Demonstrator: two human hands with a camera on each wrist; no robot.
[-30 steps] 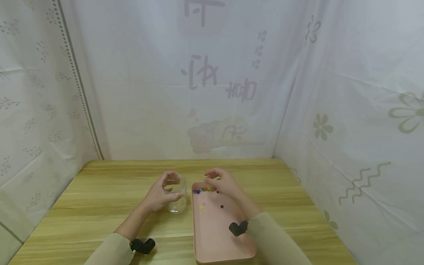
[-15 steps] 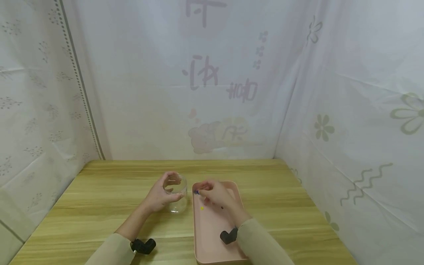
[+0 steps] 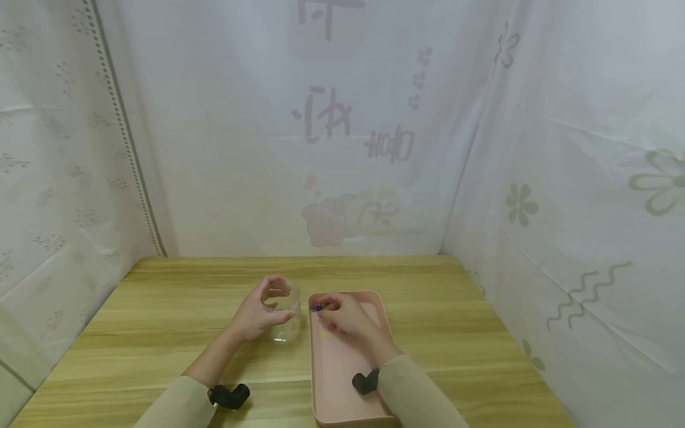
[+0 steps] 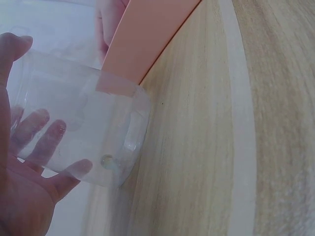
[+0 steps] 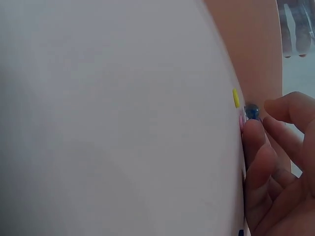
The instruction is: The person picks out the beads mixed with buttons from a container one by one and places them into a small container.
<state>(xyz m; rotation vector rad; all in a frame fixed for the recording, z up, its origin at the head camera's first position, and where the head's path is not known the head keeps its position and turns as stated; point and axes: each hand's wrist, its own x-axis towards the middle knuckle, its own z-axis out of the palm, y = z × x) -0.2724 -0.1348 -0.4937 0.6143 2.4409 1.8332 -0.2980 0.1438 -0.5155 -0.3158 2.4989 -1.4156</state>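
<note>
My left hand grips a clear jar that stands on the wooden table, just left of a pink tray. In the left wrist view the fingers show through the jar, and one small bead lies inside it. My right hand is down in the tray's far left corner with its fingers curled. There a fingertip and the thumb close on a blue bead. A yellow bead lies just beside it, also seen as the yellow bead.
White patterned sheets wall the table at the back and on both sides. Black wrist mounts sit on both sleeves. The right hand hides the other beads at the tray's far end. Bare wood lies left of the jar and right of the tray.
My right hand has come down and leftward from above the row of beads into the tray's far left corner, covering most of them. The left hand and jar have stayed put.
</note>
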